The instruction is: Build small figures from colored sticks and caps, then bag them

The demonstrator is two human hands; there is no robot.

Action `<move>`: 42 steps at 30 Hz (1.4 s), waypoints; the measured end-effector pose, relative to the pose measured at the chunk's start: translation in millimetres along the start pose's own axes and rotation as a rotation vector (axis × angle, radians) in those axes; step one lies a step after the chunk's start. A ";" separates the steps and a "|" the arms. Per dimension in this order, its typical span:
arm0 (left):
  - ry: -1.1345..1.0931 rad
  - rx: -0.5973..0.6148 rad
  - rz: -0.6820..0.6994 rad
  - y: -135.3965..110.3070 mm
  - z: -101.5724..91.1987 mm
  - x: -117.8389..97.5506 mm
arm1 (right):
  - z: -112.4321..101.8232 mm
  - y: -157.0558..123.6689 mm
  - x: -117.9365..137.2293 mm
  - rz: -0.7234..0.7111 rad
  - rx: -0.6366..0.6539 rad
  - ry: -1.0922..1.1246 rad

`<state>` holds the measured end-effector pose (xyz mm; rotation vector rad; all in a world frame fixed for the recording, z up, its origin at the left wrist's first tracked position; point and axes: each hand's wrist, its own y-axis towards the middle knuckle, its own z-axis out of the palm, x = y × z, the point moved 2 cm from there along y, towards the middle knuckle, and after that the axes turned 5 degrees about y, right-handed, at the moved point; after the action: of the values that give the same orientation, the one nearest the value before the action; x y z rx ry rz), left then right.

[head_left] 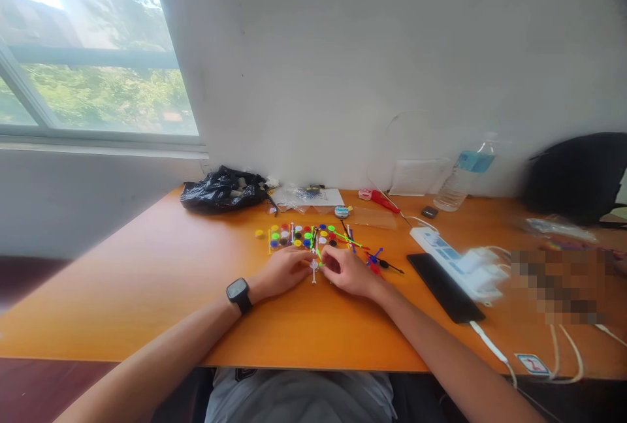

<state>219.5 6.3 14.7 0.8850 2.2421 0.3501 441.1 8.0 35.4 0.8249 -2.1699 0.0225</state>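
My left hand (284,271), with a watch on its wrist, is closed, its fingertips at a small white plastic piece (314,273) with a narrow stem. Facing it, my right hand (349,271) pinches a thin bright green plastic stick (318,254) between thumb and forefinger. The two pieces are close together, but whether they join I cannot tell. Just beyond my fingers lie several small round discs (285,236) in yellow, red, white, green, blue and black. Thin coloured sticks (353,241) lie beside them. Right of my right hand are blue, red and black pieces (376,261).
A black plastic bag (223,189) and white paper (328,198) lie near the wall. To the right are a phone (443,287), a power strip (448,254) with chargers, cables, a water bottle (463,178) and a black bag (578,178). The wooden table's (147,292) front edge is near my body.
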 end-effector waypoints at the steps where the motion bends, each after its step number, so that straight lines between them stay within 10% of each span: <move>1: 0.004 0.000 0.003 -0.2 0.1 -0.2 | -0.6 0.0 0.2 -0.001 -0.001 -0.017; 9: 0.088 -0.004 -0.012 -3.5 -7.7 -1.2 | -3.8 -1.0 2.9 -0.013 -0.035 -0.142; 19: 0.302 -0.460 -0.178 3.0 -65.2 25.0 | -2.3 -0.7 16.5 -0.289 -0.067 -0.101; 29: 0.420 -0.085 -0.462 -5.6 -79.2 89.4 | -3.9 -0.7 20.3 -0.303 -0.084 -0.140; 42: 0.302 -0.106 -0.470 -5.2 -82.1 92.5 | -4.9 -0.6 18.7 -0.295 -0.106 -0.154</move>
<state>111.5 65.8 25.0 0.2410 2.5913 0.3948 435.9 -1.5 51.5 1.1070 -2.1476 -0.3110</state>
